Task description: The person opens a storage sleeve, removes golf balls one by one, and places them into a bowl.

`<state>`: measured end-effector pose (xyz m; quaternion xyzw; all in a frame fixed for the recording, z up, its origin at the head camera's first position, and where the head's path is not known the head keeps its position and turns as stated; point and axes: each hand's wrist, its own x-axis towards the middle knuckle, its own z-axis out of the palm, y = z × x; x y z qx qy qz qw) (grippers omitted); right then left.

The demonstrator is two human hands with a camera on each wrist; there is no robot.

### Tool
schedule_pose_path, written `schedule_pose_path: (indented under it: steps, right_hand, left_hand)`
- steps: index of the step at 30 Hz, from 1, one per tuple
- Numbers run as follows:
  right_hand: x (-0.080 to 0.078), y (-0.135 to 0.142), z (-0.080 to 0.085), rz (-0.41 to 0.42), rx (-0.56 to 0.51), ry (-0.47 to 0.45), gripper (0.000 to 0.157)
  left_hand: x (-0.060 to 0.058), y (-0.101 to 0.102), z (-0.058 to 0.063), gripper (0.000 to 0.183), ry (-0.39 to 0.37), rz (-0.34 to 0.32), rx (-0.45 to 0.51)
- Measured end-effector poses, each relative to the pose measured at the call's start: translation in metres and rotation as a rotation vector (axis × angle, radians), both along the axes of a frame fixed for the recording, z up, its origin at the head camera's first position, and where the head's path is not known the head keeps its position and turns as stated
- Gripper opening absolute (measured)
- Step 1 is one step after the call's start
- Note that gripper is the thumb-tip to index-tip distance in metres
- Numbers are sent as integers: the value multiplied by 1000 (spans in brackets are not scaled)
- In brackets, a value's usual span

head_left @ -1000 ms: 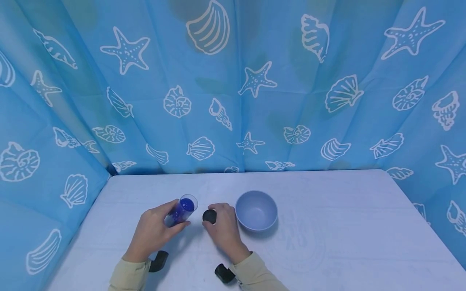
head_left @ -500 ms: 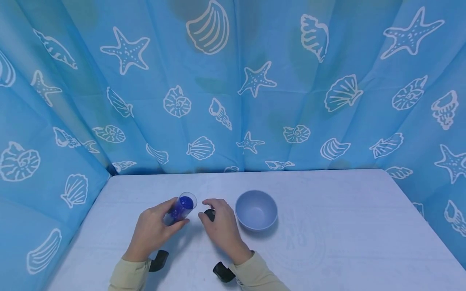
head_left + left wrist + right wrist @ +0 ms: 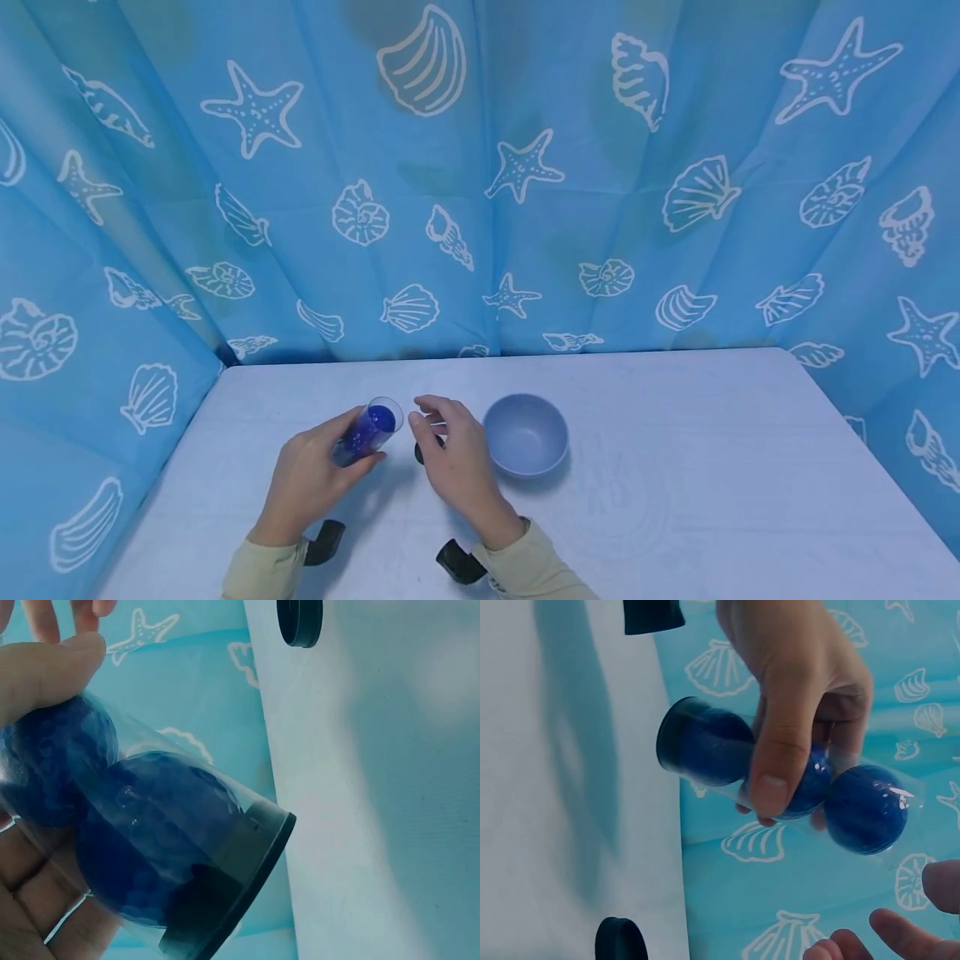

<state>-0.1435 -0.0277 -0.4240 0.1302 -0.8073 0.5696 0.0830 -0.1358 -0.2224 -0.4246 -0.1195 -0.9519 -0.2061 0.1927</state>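
Note:
My left hand grips a clear tube round its side, tilted with its uncovered mouth up and to the right. Three dark blue balls sit in a row inside it; in the left wrist view their surface looks dimpled. A black base closes the tube's lower end. Just right of the mouth hovers my right hand, fingers loosely bent and holding nothing. Below those fingers a round black cap lies on the table, partly hidden by the hand in the head view.
A blue-lilac bowl stands right beside my right hand on the white-covered table. Black wrist-camera housings sit under both sleeves. Behind the table hangs a blue curtain with shell and starfish prints.
My right hand has let go of the black cap, leaving it on the table, and has risen toward the tube's mouth with fingers spread. The left hand keeps the tube nearly still.

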Motion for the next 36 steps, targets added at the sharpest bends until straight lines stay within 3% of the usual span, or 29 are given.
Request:
schedule_pose_path:
  steps: [7,16,24,36]
  right_hand:
    - [-1,2,3,49,-104,-103,39]
    - [-2,3,4,92,-165,-162,40]
    - [-1,1,5,104,-182,-189,38]
    - [-1,1,5,125,-189,-199,39]
  left_hand:
    - [0,1,0,71,-1,-4,-5]
    - [0,1,1,74,-21,8,-11]
    - [1,5,5,65,-54,50,-19]
    - [0,3,2,63,-9,37,-34]
